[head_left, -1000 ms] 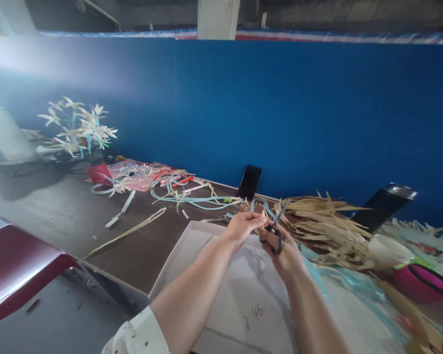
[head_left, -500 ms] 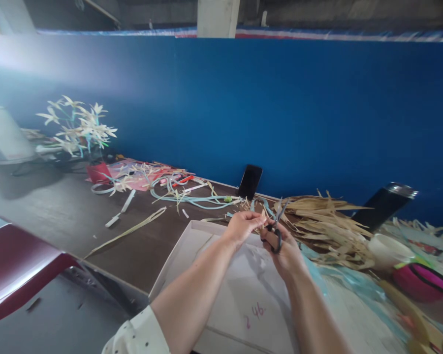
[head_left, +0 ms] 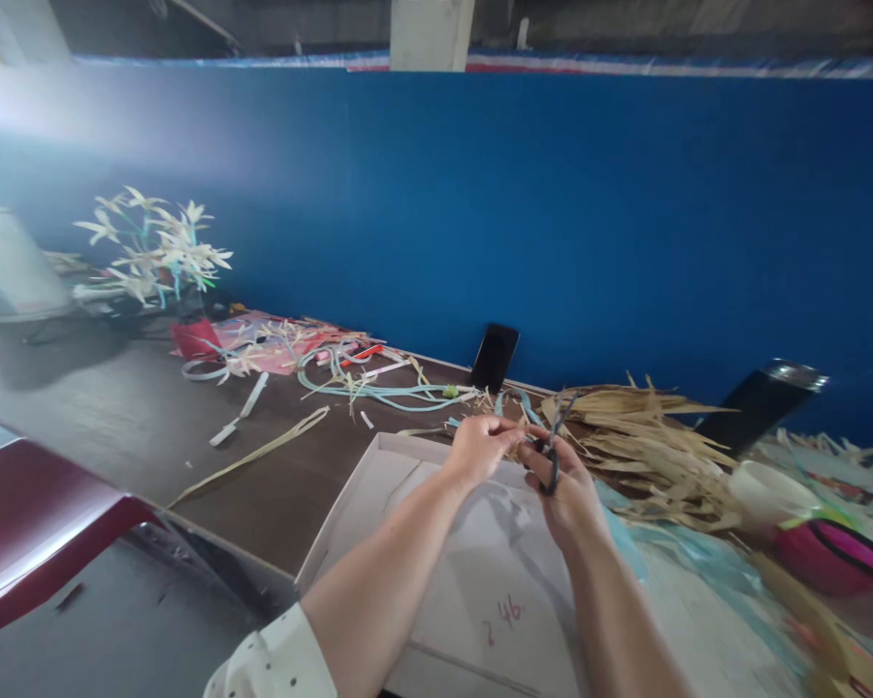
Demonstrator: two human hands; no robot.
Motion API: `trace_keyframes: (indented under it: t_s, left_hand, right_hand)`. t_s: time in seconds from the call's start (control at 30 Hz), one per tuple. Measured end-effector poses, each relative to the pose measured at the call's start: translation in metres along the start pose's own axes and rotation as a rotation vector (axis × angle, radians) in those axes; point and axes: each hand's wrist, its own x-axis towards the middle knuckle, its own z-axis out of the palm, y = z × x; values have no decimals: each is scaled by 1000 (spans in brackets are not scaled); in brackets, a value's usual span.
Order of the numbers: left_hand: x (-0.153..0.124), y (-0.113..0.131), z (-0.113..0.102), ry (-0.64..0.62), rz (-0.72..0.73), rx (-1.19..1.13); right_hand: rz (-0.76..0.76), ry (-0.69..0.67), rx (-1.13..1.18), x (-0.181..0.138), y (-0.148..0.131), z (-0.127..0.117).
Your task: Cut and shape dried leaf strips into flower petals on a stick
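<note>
My right hand (head_left: 568, 490) grips black-handled scissors (head_left: 551, 448), blades pointing up and away. My left hand (head_left: 478, 448) is closed in a pinch right beside the blades, on a small strip I cannot make out clearly. Both hands hover over an open white cardboard box (head_left: 378, 485) with "46" written in pink on its floor. Just beyond the hands lies a heap of dried straw-coloured leaves (head_left: 640, 431).
A dark phone (head_left: 494, 357) leans on the blue wall. Light-blue strips and scraps (head_left: 364, 383) lie across the brown table. Straw flowers (head_left: 156, 252) stand far left. A black flask (head_left: 760, 412), white cup (head_left: 763, 492) and pink bag (head_left: 836, 557) sit right. A red chair (head_left: 36, 523) stands left.
The scissors' blades have come together, from slightly apart a second ago. The hands have stayed almost in place over the box.
</note>
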Motion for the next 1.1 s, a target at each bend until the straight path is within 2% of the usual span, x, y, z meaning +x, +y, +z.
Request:
trace_keyframes:
  t_s: [0.13, 0.4, 0.67, 0.87, 0.97, 1.1]
  left_hand:
    - [0, -4, 2, 20, 70, 147]
    - [-3, -6, 3, -130, 103, 230]
    - [-1, -8, 2, -179, 48, 168]
    - [1, -6, 1, -210, 28, 87]
    - [1, -4, 0, -183, -6, 30]
    - [-3, -1, 3, -110, 56, 151]
  right_hand:
    - [-67, 133, 21, 3, -1, -3]
    - [-116, 149, -5, 2, -3, -3]
    - [-191, 195, -102, 1, -5, -2]
    - [-158, 211, 49, 5, 0, -6]
    - [-116, 223, 122, 7, 1, -8]
    - [-92, 278, 131, 8, 1, -8]
